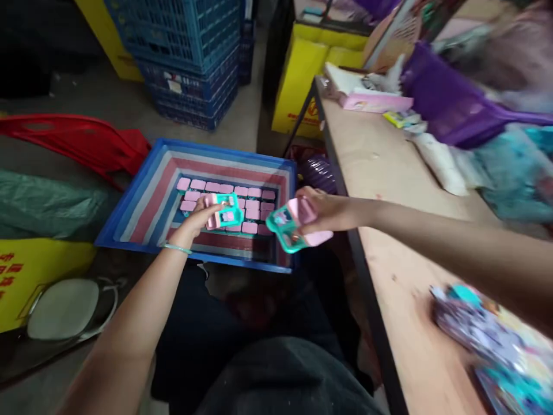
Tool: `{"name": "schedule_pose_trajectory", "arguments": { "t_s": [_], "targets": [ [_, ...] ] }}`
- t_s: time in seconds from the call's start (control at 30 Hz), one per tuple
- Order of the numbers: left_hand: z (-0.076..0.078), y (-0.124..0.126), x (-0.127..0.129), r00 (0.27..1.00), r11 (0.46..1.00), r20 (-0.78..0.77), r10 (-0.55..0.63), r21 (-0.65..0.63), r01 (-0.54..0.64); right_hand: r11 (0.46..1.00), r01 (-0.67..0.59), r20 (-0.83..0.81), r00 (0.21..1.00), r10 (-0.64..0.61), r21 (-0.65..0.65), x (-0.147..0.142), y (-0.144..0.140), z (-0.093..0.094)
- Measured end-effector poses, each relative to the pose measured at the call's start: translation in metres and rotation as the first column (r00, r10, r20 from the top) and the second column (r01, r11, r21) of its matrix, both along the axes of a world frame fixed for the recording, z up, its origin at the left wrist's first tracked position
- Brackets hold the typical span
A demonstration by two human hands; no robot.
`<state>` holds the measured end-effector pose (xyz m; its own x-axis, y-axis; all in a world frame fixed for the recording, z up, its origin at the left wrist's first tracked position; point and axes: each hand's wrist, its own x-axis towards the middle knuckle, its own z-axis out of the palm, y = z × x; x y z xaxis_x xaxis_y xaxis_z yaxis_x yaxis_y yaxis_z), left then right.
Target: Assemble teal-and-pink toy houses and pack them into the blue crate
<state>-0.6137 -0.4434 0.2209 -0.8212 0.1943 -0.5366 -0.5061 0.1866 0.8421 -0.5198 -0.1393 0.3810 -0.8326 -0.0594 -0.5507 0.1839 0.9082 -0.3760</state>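
my left hand [196, 222] is low over the blue crate [129, 199], fingers closed round a pink and teal toy piece [224, 212]; the grip sits on its near end and the teal frame shows clear of the fingers. my right hand [326, 212] is just right of the crate's rim, at the near left edge of the wooden table [380, 190], fingers curled shut on a second toy piece [291, 227] of the same pink and teal make, tilted with its teal end down and to the left. the two pieces are near each other but apart. below the left hand, a tidy layer of pink pieces [228, 196] lies in rows on the crate floor.

judgement: the left piece looks to be mid-way between crate and table. to handle it well i would keep it level, lift it straight up so it does not drag the neighbouring rows out of line, and keep the right piece well away from the crate rim. the picture is blurred at the table's right side, so the goods there cannot be told apart.
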Motion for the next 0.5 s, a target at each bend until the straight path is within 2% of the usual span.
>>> {"name": "schedule_pose_trajectory", "arguments": {
  "t_s": [0.03,0.07,0.1,0.13,0.17,0.23,0.33,0.4,0.5],
  "targets": [
    [-0.024,-0.015,-0.016,0.994,0.997,0.071,0.079,-0.016,-0.078,0.987,0.114,0.051,0.993,-0.109,-0.109,-0.035,-0.017,-0.038],
    [-0.048,-0.028,-0.03,0.979,0.988,0.136,0.154,-0.035,-0.151,0.939,0.265,0.116,0.963,-0.244,-0.22,-0.065,-0.034,-0.079],
    [-0.073,-0.04,-0.043,0.955,0.974,0.192,0.224,-0.056,-0.217,0.837,0.442,0.254,0.893,-0.373,-0.324,-0.089,-0.052,-0.122],
    [-0.097,-0.051,-0.054,0.926,0.957,0.241,0.29,-0.078,-0.279,0.676,0.625,0.407,0.776,-0.482,-0.391,-0.107,-0.069,-0.164],
    [-0.122,-0.06,-0.064,0.892,0.936,0.284,0.351,-0.101,-0.336,0.512,0.752,0.534,0.657,-0.532,-0.416,-0.121,-0.086,-0.205],
    [-0.173,-0.075,-0.081,0.815,0.888,0.353,0.459,-0.149,-0.435,0.349,0.849,0.649,0.529,-0.547,-0.397,-0.137,-0.119,-0.282],
    [-0.252,-0.091,-0.094,0.693,0.808,0.423,0.583,-0.214,-0.549,0.227,0.912,0.725,0.409,-0.554,-0.341,-0.136,-0.157,-0.38],
    [-0.302,-0.099,-0.096,0.618,0.755,0.451,0.644,-0.245,-0.608,0.13,0.946,0.765,0.316,-0.561,-0.296,-0.125,-0.175,-0.431],
    [-0.367,-0.11,-0.093,0.525,0.679,0.466,0.712,-0.267,-0.684,-0.006,0.964,0.795,0.214,-0.567,-0.264,-0.106,-0.199,-0.49]
  ]
}}
